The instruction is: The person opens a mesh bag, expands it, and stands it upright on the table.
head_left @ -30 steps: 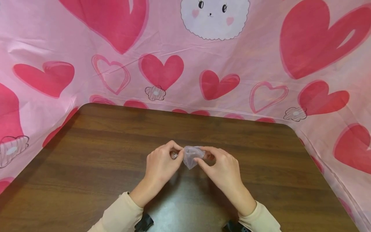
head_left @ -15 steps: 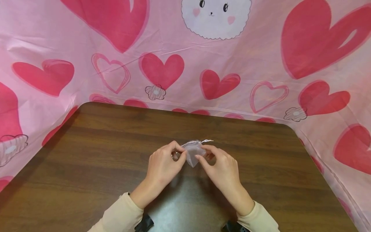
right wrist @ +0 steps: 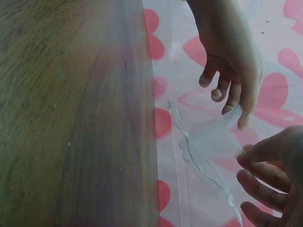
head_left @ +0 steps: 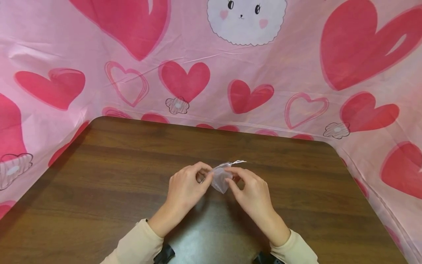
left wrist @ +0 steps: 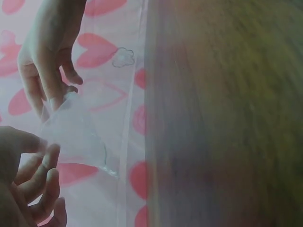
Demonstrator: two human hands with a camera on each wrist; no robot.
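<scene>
Between both hands a small sheer, whitish drawstring bag (head_left: 220,180) is held above the table, its pointed corner toward the person. My left hand (head_left: 185,187) pinches the bag's left edge between thumb and index finger. On the opposite edge, the thumb and index finger of my right hand (head_left: 254,191) pinch the thin material. A silvery twisted cord (right wrist: 194,161) runs along the bag's far side in the right wrist view, and its loose tail sticks out past the right fingertips in the head view. The left wrist view shows the bag (left wrist: 75,135) stretched between the two hands.
A dark brown wooden table (head_left: 132,154) with rounded far corners lies under the hands. Pink cloth (head_left: 211,66) printed with red hearts hangs behind it and along both sides. Black straps (head_left: 164,253) show at the wrists below the beige sleeves.
The bag has turned and spread between the fingers, and its silvery cord tail has come into sight beyond the right hand. Both hands have shifted only slightly.
</scene>
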